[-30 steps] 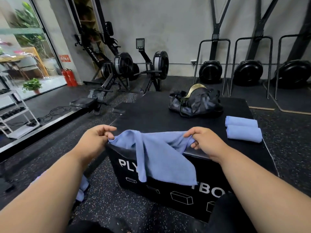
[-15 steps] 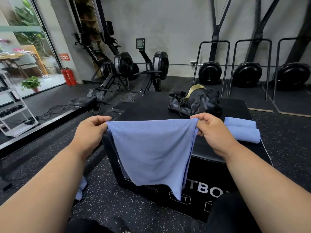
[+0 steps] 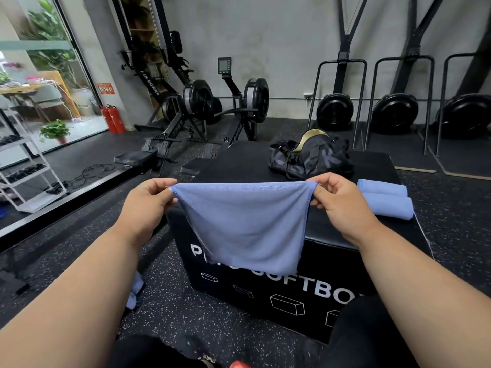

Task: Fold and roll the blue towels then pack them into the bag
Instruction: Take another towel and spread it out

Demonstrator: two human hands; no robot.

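Observation:
A blue towel point(image 3: 247, 224) hangs spread flat in the air over the near edge of the black soft box point(image 3: 332, 232). My left hand point(image 3: 147, 205) pinches its top left corner and my right hand point(image 3: 342, 205) pinches its top right corner. Two rolled blue towels point(image 3: 385, 200) lie side by side on the box at the right. A black duffel bag point(image 3: 309, 158) with a gold strap sits at the back of the box top. Another blue towel point(image 3: 134, 290) lies on the floor by my left forearm, partly hidden.
Rowing machines point(image 3: 196, 112) stand behind the box on the left. Black fan machines in metal frames point(image 3: 336, 112) line the back wall. A white shelf rack point(image 3: 24, 171) stands at the far left by the glass wall. Speckled rubber floor surrounds the box.
The bunched towel has been pulled open and lifted. Both hands rose and moved apart, so the towel now hangs flat and squared between them.

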